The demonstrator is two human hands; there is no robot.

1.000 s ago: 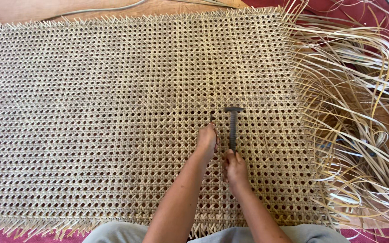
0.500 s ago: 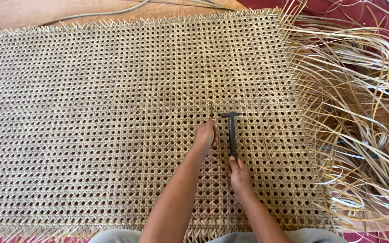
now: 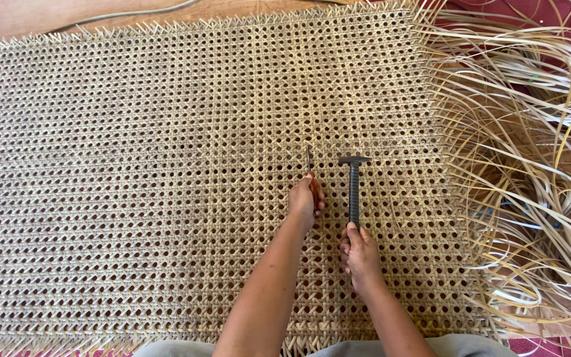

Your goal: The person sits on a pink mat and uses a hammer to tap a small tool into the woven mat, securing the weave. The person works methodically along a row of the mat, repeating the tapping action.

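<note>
I see a small pointed tool, something like an awl or a thin spike, standing out of my left hand with its tip aimed toward the far side of the woven cane sheet. The fingers of that hand are curled closed around its handle, and the hand rests on the weave a little right of the sheet's middle. Just to the right of it is the hammer, dark and ribbed along its shaft, its long axis running near to far and almost parallel to the spike, its flat head at the far end. My right hand grips the near end of the shaft with the fingers wrapped shut. The hammer head sits level with the spike's tip and just beside it, apart from it, so the spike lies to the left of the hammer and the right hand is the nearer one to me. Whether the spike's tip is pushed into a hole of the weave or only lies on it, I cannot tell. Outward from there the open hexagonal mesh spreads left and far. On the right edge loose cane strands trail off in a tangled heap. Beyond the far edge I see a strip of bare wooden floor.
</note>
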